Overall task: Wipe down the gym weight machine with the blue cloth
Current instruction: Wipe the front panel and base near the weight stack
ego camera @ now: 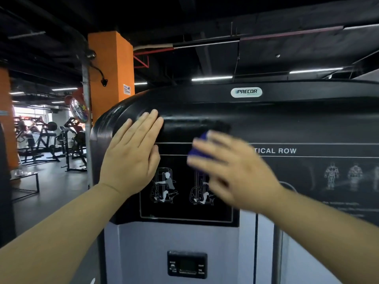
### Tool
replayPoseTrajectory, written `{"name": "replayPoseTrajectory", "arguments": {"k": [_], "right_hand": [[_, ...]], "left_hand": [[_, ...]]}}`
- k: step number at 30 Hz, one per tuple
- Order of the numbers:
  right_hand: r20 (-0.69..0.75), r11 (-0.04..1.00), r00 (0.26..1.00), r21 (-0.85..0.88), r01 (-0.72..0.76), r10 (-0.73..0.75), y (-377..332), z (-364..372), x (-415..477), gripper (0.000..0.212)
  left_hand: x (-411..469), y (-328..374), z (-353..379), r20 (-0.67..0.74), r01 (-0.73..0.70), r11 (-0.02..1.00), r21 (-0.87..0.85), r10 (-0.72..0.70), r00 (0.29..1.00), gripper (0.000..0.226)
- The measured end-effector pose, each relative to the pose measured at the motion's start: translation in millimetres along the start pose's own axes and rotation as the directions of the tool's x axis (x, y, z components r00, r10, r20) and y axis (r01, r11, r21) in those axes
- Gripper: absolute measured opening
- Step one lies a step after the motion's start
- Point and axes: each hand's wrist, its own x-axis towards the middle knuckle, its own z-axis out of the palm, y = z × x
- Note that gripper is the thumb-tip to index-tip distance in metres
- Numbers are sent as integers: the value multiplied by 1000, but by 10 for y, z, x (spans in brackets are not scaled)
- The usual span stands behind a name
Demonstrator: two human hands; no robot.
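- Blue cloth [198, 148]: bunched under the fingers of the right hand [231, 171], flat against the black upper shroud [287, 119] of the weight machine, approx. at the white line above the instruction placard [182, 181]. Only its left edge shows betw. the fingers.
- R hand: fingers spread & fairly straight over the cloth, pressing it to the panel, not wrapped round it; blurred.
- R hand covers the start of the "…TICAL ROW" lettering [274, 150] & part of the 2nd exercise diagram.
- Left hand [131, 156]: flat, fingers straight & together, palm on the shroud's rounded left corner, just beside the cloth, holds nothing.
- Precor badge [246, 92] above; muscle figures [331, 175] to the right.
- Below: grey panel [143, 253] w/ small counter display [187, 265].
- Behind, left: orange pillar [111, 64], convex mirror [79, 109], other gym machines [51, 144].
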Motion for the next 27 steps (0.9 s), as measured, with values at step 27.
{"name": "replayPoseTrajectory", "arguments": {"k": [27], "right_hand": [[234, 954, 925, 34, 299, -298, 83, -57, -383, 43]], "left_hand": [[-41, -15, 15, -23, -31, 999, 16, 31, 999, 52]]}}
